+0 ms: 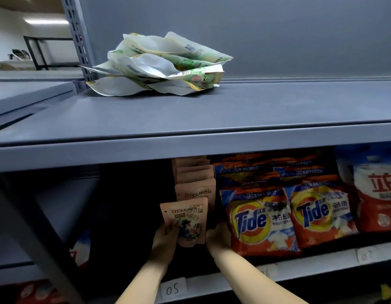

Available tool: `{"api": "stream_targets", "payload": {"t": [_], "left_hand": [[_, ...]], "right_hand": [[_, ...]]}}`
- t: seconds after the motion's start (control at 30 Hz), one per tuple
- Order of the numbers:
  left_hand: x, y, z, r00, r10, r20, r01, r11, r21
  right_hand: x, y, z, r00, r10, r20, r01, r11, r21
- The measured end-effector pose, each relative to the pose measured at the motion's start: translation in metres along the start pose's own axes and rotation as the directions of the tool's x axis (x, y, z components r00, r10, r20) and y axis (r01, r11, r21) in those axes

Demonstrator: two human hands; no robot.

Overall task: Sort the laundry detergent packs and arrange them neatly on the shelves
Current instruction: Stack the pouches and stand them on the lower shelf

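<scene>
Roughly mid-task: pink packs & Tide bags lined up, green-white heap on top shelf unsorted; left hand fingers pinch front pink pack, right hand fingers hidden, can't tell.

From my feed, light came from a ceiling strip lamp at far left, leaving the top shelf evenly lit but dull. Beneath it the lower bay sat in deep shadow. The wide lens bowed the shelf edges, and the red packs at right were smeared and soft.
</scene>
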State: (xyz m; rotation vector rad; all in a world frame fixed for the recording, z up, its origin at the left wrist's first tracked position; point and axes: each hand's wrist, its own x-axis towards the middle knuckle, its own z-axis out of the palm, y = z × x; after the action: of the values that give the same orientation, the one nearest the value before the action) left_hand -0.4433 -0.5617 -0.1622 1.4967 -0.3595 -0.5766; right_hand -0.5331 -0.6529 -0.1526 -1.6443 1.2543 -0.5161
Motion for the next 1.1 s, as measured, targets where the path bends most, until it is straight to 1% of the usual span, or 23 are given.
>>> {"api": "stream_targets", "payload": {"t": [0.1,0.2,0.3,0.37,0.43,0.5,0.57,0.7,0.77,0.87,0.93,0.97,1.03,1.07,1.1], "left_hand": [[0.000,-0.001,0.002,0.998,0.005,0.060,-0.009,0.998,0.057],[-0.002,-0.002,0.009,0.994,0.017,0.103,-0.026,0.996,0.083],[0.001,-0.004,0.017,0.992,0.026,0.122,-0.036,0.997,0.075],[0.006,-0.006,0.022,0.994,0.027,0.106,-0.030,0.999,0.026],[0.007,-0.009,0.026,0.996,0.027,0.089,-0.025,0.999,-0.025],[0.008,-0.012,0.027,0.996,0.023,0.083,-0.019,0.999,-0.040],[0.010,-0.016,0.024,0.998,0.011,0.061,-0.013,1.000,0.023],[0.012,-0.015,0.018,0.999,-0.029,0.018,0.025,0.978,0.208],[0.008,-0.008,0.017,0.997,-0.049,-0.052,0.065,0.928,0.366],[0.000,0.000,0.015,0.990,-0.036,-0.139,0.114,0.783,0.611],[-0.008,0.010,0.016,0.985,-0.025,-0.171,0.139,0.701,0.700],[-0.014,0.016,0.016,0.986,-0.006,-0.166,0.129,0.658,0.742],[-0.028,0.028,0.016,0.992,0.056,-0.116,0.063,0.573,0.817],[-0.037,0.035,0.015,0.991,0.081,-0.103,0.039,0.564,0.825],[-0.048,0.044,0.014,0.990,0.094,-0.104,0.031,0.579,0.815]], "right_hand": [[-0.002,0.000,0.002,0.999,-0.009,0.043,0.009,1.000,-0.004],[0.000,-0.003,-0.001,0.995,-0.025,0.095,0.031,0.998,-0.063],[0.005,-0.010,-0.008,0.996,-0.077,0.053,0.082,0.992,-0.098],[0.005,-0.013,-0.012,0.997,-0.082,0.013,0.083,0.989,-0.119],[0.005,-0.010,-0.012,0.995,-0.103,0.008,0.103,0.989,-0.107],[0.002,-0.007,-0.012,0.993,-0.121,0.013,0.122,0.988,-0.098],[0.000,-0.007,-0.015,0.990,-0.138,0.015,0.138,0.982,-0.125],[-0.004,-0.012,-0.025,0.986,-0.164,0.003,0.158,0.941,-0.299],[-0.008,-0.013,-0.032,0.986,-0.166,0.033,0.168,0.927,-0.334],[-0.017,-0.017,-0.046,0.975,-0.204,0.087,0.222,0.888,-0.403],[-0.026,-0.018,-0.057,0.957,-0.265,0.118,0.289,0.837,-0.464],[-0.031,-0.018,-0.063,0.947,-0.292,0.132,0.318,0.807,-0.497],[-0.042,-0.021,-0.077,0.930,-0.320,0.181,0.364,0.731,-0.577],[-0.047,-0.024,-0.084,0.923,-0.321,0.214,0.383,0.699,-0.605],[-0.051,-0.028,-0.091,0.917,-0.319,0.239,0.397,0.678,-0.619]]}}
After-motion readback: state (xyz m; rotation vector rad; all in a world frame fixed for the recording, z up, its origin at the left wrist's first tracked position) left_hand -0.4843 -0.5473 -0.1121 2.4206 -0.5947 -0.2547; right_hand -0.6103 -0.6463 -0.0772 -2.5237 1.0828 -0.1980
